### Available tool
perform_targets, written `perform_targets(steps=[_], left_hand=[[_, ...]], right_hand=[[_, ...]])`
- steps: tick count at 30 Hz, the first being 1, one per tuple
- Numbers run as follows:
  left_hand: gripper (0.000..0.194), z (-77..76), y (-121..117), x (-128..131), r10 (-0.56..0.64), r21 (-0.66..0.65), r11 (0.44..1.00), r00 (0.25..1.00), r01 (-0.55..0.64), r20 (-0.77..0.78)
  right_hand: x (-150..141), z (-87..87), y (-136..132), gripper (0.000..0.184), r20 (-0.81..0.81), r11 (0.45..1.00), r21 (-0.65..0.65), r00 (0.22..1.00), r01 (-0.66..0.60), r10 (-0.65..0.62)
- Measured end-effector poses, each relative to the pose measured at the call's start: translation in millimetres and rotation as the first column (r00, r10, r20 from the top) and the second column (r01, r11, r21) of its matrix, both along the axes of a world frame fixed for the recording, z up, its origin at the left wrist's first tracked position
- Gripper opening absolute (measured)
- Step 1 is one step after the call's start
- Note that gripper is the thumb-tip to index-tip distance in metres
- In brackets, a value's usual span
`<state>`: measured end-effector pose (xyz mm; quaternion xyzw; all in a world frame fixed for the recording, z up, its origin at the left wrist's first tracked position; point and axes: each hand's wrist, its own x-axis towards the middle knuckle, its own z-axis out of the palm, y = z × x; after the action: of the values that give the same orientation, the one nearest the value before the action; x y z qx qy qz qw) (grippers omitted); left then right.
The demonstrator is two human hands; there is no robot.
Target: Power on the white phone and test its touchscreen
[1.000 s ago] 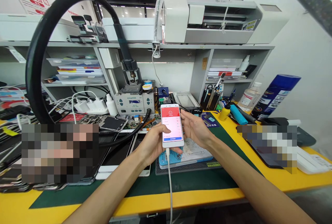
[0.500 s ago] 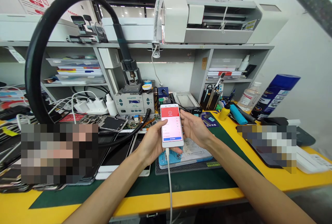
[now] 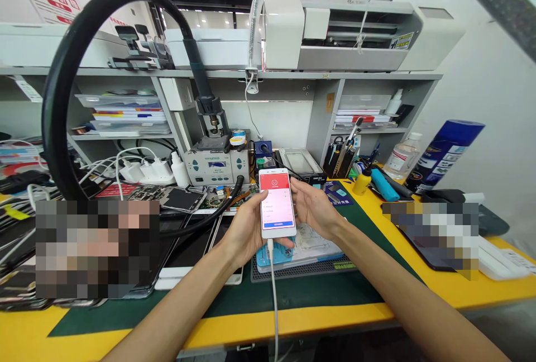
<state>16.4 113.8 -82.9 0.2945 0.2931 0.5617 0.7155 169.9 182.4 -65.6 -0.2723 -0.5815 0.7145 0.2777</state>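
Observation:
A white smartphone (image 3: 277,203) is held upright above the bench with its lit screen facing me. Red fills the top of the screen around a face icon, with list lines below and a blue bar at the bottom. My left hand (image 3: 247,227) grips it, thumb on the left edge and fingers passing behind. Against the right edge rests my right hand (image 3: 317,205), its fingertips partly hidden at the phone's side. A white charging cable (image 3: 274,295) is plugged into the bottom and hangs past the bench edge. Under the phone lies a blue-and-white repair pad (image 3: 310,250).
A hot-air station (image 3: 213,166) with a thick black hose (image 3: 62,82) stands behind on the left. Phones and screens (image 3: 190,244) cover the left side. A yellow bottle (image 3: 362,181), a clear bottle (image 3: 404,155) and a blue spray can (image 3: 446,152) stand at the right.
The text lines on the lower part of the phone screen look different, and the face icon has changed. Both hands and the phone stay nearly in place.

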Motion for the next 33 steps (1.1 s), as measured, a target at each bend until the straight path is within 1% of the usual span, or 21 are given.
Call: perform_targets(steps=[9, 13, 18, 22, 28, 33], left_hand=[[0.049, 0.7, 0, -1, -0.002, -0.004, 1.0, 1.0, 0.002, -0.001], [0.051, 1.3, 0, 0, -0.01, -0.005, 1.0, 1.0, 0.01, 0.0], [0.053, 6.6, -2, 2, -0.011, 0.004, 1.0, 1.0, 0.011, 0.0], [0.054, 10.0, -5, 2, -0.015, 0.009, 1.0, 1.0, 0.015, -0.002], [0.055, 8.5, -5, 1, -0.025, 0.021, 0.999, 1.0, 0.025, 0.0], [0.055, 8.0, -5, 1, -0.026, 0.013, 1.0, 1.0, 0.026, -0.01]], right_hand=[[-1, -1.9, 2, 0.058, -0.005, 1.0, -0.003, 1.0, -0.002, 0.002], [-1, -0.1, 0, 0.058, 0.004, 1.0, -0.006, 1.0, 0.001, -0.001], [-1, 1.9, -2, 0.056, 0.005, 1.0, -0.003, 1.0, 0.008, -0.008], [-1, -0.4, 0, 0.055, 0.005, 1.0, -0.004, 1.0, 0.008, -0.008], [-1, -5.3, 4, 0.05, -0.004, 1.0, 0.002, 1.0, -0.001, 0.001], [-1, -5.2, 3, 0.047, -0.023, 1.0, 0.0, 1.0, -0.001, 0.001]])
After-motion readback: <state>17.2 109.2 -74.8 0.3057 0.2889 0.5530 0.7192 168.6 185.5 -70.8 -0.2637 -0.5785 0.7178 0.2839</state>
